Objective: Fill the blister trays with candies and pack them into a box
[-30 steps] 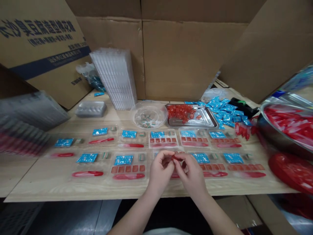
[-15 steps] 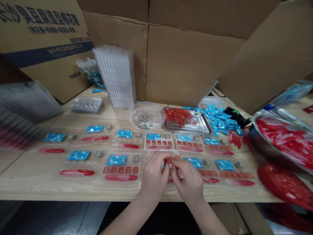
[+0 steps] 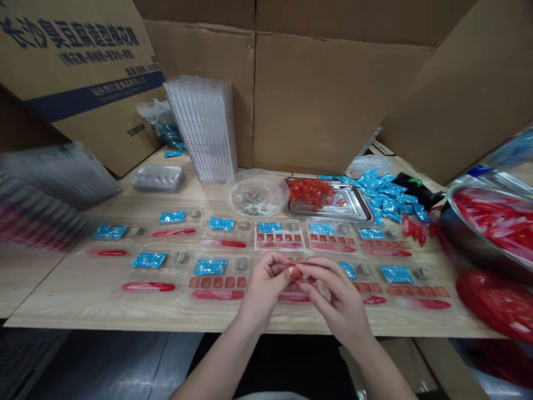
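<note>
My left hand (image 3: 264, 286) and my right hand (image 3: 338, 294) meet above the front row of the wooden table (image 3: 50, 294). Their fingertips pinch a small red cube-shaped piece (image 3: 295, 273) between them. Directly under my hands lies a clear plastic tray (image 3: 291, 297), mostly hidden by them. Other clear trays lie to both sides, holding blue sachets, rows of red squares and long red spoon-like pieces. One such tray (image 3: 216, 275) sits just left of my left hand.
Behind the trays stand a round clear bowl of small wrapped pieces (image 3: 257, 193) and a steel tray of red cubes (image 3: 353, 208). Blue sachets (image 3: 387, 194) lie heaped at the right, beside a steel bowl of red pieces (image 3: 447, 222). Cardboard walls (image 3: 333, 94) rise behind.
The view has shifted slightly. My hands have risen a little, my right hand has moved slightly right, and the red piece shows more clearly between my fingertips.
</note>
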The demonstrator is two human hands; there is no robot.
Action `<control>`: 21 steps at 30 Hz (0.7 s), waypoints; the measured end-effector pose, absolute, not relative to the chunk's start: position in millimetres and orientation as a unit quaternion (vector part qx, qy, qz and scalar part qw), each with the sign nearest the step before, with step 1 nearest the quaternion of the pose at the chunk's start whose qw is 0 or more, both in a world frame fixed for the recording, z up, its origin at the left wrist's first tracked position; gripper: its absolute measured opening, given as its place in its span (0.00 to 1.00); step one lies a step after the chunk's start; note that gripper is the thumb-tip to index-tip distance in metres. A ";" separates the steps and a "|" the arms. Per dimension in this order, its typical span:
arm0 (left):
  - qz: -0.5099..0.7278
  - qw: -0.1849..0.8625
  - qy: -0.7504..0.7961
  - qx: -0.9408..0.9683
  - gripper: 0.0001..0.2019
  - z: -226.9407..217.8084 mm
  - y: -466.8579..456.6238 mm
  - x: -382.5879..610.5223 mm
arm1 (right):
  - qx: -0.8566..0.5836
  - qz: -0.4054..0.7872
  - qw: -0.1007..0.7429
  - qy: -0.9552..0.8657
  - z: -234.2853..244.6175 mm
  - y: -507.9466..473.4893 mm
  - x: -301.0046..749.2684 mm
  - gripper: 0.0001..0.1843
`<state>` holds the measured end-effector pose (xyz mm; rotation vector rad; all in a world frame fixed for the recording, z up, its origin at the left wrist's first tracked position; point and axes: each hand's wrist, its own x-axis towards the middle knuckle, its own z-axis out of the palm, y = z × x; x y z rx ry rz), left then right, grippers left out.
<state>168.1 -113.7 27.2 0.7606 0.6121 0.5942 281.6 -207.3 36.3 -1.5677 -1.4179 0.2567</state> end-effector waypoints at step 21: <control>0.261 0.224 0.256 0.904 0.19 -26.9 -137.6 110.9 | -0.660 0.028 0.159 -0.733 -7.7 -151.2 284.7 0.07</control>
